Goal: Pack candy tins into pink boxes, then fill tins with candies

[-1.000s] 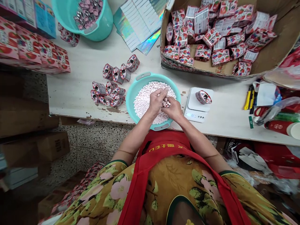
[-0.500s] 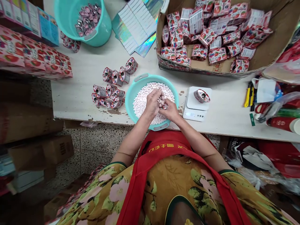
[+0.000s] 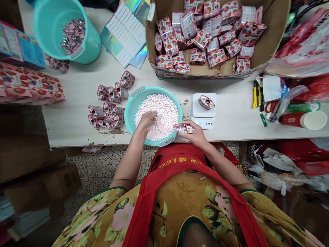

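Observation:
A turquoise basin (image 3: 130, 113) full of small pale-pink candies (image 3: 160, 115) stands at the table's front edge. Over the candies on its left side is my left hand (image 3: 146, 122), fingers bunched and curled; whether any candies are inside them is hidden. My right hand (image 3: 196, 135) grips a strawberry-printed candy container (image 3: 183, 128) at the basin's right rim, its holed top facing up. A similar container (image 3: 206, 102) rests on the white scale (image 3: 204, 118) just beyond that hand. Several more containers (image 3: 113, 94) stand in groups left of the basin.
A cardboard box (image 3: 218, 76) of strawberry-printed packs fills the back right. At back left are a turquoise bucket (image 3: 94, 44) with pink-and-silver lids, shiny label sheets (image 3: 125, 34) and strawberry cartons (image 3: 33, 85). Cutters (image 3: 255, 94) and a red cup (image 3: 293, 120) lie on the right.
My hands, together over the candies before, are now apart: the left lower and to the left, the right at the rim with the container. The whole view has shifted, moving the table leftward.

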`<state>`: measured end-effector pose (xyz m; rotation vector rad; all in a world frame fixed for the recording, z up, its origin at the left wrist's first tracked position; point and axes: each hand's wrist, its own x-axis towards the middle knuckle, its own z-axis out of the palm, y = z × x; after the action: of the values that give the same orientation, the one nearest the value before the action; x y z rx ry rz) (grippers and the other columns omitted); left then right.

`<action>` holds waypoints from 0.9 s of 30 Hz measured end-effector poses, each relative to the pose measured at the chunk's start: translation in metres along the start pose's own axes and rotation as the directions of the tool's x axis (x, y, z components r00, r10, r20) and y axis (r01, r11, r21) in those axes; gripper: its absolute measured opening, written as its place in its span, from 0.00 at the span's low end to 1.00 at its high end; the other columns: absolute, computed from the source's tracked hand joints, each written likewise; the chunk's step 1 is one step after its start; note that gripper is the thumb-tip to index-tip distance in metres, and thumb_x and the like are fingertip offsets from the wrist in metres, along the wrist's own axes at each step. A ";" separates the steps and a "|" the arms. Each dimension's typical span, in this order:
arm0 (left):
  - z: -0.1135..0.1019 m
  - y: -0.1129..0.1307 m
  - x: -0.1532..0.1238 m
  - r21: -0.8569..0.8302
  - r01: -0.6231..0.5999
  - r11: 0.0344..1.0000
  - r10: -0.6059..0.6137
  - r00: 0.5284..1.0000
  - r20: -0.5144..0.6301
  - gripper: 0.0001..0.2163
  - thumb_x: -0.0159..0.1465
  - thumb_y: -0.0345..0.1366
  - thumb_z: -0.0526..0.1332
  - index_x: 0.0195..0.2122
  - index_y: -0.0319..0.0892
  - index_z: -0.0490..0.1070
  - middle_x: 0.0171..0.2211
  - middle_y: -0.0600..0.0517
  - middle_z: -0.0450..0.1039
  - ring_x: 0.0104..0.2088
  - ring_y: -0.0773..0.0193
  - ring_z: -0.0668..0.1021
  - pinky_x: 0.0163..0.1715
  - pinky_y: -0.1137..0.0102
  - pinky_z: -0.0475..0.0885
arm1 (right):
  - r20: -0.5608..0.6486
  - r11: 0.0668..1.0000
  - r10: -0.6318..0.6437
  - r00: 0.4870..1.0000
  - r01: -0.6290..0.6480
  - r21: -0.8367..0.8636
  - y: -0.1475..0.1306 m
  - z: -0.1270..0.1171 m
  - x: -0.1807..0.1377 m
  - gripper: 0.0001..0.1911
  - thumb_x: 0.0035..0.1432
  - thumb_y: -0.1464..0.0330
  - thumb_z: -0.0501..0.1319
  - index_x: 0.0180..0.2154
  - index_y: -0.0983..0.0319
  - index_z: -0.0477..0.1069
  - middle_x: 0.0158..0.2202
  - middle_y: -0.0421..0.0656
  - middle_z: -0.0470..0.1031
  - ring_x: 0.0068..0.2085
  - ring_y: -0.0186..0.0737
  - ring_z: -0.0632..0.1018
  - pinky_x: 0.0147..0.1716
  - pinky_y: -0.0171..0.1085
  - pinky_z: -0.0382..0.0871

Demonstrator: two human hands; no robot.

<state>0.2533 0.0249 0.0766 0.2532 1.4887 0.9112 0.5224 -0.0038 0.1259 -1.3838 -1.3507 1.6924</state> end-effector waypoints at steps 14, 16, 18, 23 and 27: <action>0.225 0.015 0.038 0.545 -0.570 0.615 0.241 0.794 0.558 0.05 0.53 0.24 0.65 0.25 0.40 0.74 0.23 0.54 0.71 0.25 0.66 0.70 0.30 0.71 0.65 | -0.579 0.968 0.221 0.784 -0.106 0.227 0.044 -0.113 -0.038 0.29 0.36 0.58 0.78 0.42 0.60 0.78 0.43 0.46 0.83 0.44 0.47 0.82 0.51 0.49 0.77; 0.239 0.012 0.043 0.607 -0.641 0.471 0.297 0.763 0.575 0.06 0.51 0.23 0.65 0.25 0.40 0.76 0.27 0.53 0.71 0.29 0.65 0.71 0.34 0.69 0.65 | -0.599 0.963 0.237 0.765 -0.103 0.250 0.046 -0.120 -0.039 0.30 0.35 0.59 0.78 0.42 0.60 0.78 0.43 0.47 0.83 0.44 0.47 0.82 0.52 0.49 0.76; 0.245 0.009 0.046 0.641 -0.655 0.399 0.307 0.755 0.580 0.07 0.50 0.22 0.65 0.26 0.41 0.78 0.29 0.53 0.71 0.31 0.64 0.71 0.35 0.69 0.65 | -0.602 0.961 0.242 0.761 -0.102 0.257 0.048 -0.124 -0.039 0.30 0.35 0.59 0.78 0.43 0.60 0.78 0.43 0.47 0.83 0.44 0.48 0.83 0.53 0.49 0.76; 0.246 0.003 0.050 0.623 -0.626 0.470 0.324 0.778 0.537 0.07 0.50 0.21 0.65 0.25 0.40 0.78 0.28 0.53 0.71 0.30 0.65 0.71 0.35 0.69 0.65 | -0.599 0.959 0.243 0.763 -0.097 0.266 0.055 -0.130 -0.037 0.30 0.36 0.58 0.78 0.43 0.60 0.77 0.43 0.47 0.83 0.44 0.48 0.83 0.52 0.49 0.77; 0.236 0.008 0.049 0.392 -0.406 0.826 0.219 0.871 0.440 0.04 0.52 0.25 0.66 0.28 0.39 0.75 0.23 0.55 0.71 0.23 0.69 0.70 0.28 0.73 0.65 | -0.598 0.956 0.249 0.762 -0.097 0.276 0.057 -0.130 -0.034 0.31 0.36 0.59 0.78 0.44 0.61 0.77 0.44 0.47 0.83 0.45 0.47 0.83 0.53 0.49 0.76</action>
<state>0.4586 0.1515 0.0752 1.0176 1.2998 0.6870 0.6641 -0.0075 0.0912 -1.7601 -0.6371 1.2494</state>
